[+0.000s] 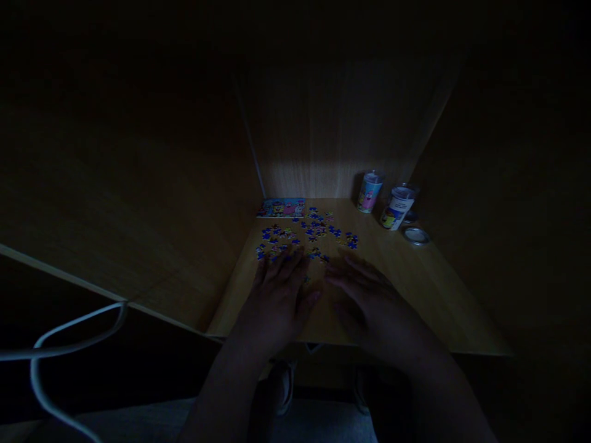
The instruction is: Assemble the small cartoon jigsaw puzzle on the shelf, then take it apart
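Many small jigsaw puzzle pieces (317, 229) lie scattered on a wooden desktop (406, 283), several of them blue side up. My left hand (279, 295) rests palm down, fingers stretched out, with its fingertips at the near left edge of the pieces. On the other side my right hand (362, 292) is also flat with fingers extended, its tips close to the near right pieces. One single piece (306, 279) sits between the two hands. Behind the pieces lies a colourful cartoon picture card (281, 208). Whether any piece is under the fingers is hidden in the dim light.
Two cartoon-printed cans, one blue and pink (370, 192), the other with a white label (398, 208), stand at the back right. A round metal lid (416, 235) lies beside them. Wooden panels enclose the desktop. A white cable (76, 352) hangs at lower left.
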Demonstrator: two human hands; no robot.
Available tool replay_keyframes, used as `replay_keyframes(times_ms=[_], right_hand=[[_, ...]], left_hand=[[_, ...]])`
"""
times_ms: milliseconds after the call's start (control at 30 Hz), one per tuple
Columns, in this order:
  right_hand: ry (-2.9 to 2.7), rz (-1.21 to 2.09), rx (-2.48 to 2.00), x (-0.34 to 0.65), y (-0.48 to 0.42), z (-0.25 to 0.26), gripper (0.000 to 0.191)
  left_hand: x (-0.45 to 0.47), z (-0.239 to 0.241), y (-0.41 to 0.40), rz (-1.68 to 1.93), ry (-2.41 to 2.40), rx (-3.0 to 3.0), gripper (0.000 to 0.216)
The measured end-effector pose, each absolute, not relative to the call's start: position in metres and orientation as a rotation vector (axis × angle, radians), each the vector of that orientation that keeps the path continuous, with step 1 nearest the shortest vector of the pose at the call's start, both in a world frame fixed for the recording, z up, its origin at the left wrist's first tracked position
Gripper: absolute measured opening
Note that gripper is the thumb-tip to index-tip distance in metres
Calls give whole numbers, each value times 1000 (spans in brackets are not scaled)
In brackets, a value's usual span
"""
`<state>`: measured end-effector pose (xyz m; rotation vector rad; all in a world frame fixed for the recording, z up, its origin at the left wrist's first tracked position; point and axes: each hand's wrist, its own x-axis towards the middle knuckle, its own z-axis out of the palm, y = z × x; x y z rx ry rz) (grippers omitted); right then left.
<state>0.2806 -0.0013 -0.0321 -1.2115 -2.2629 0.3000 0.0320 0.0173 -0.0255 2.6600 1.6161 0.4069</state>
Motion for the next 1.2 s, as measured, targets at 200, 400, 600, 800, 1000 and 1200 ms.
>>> replay_keyframes(times_ms=[200, 400, 600, 800, 1000, 1200], right_hand=[[-2251, 291, -1212, 280, 0, -33, 52], [-2248, 278, -1223, 280, 0, -35, 52], [-2257, 258, -1242, 279, -1, -33, 49], [-2218, 224, -1248, 280, 0, -36, 53], [-2176, 234, -1270, 279, 1, -34, 50], [-2168, 230, -1325, 280, 2, -37, 49]], left_hand=[[35, -27, 19, 401, 1748, 2602, 73], [37, -28, 22, 433, 1786, 2584, 73], [35, -31, 22, 543, 1817, 2580, 63], [35, -31, 20, 686, 1895, 2523, 54], [35, -32, 21, 699, 2110, 2423, 55], [34, -34, 21, 657, 2205, 2389, 64]])
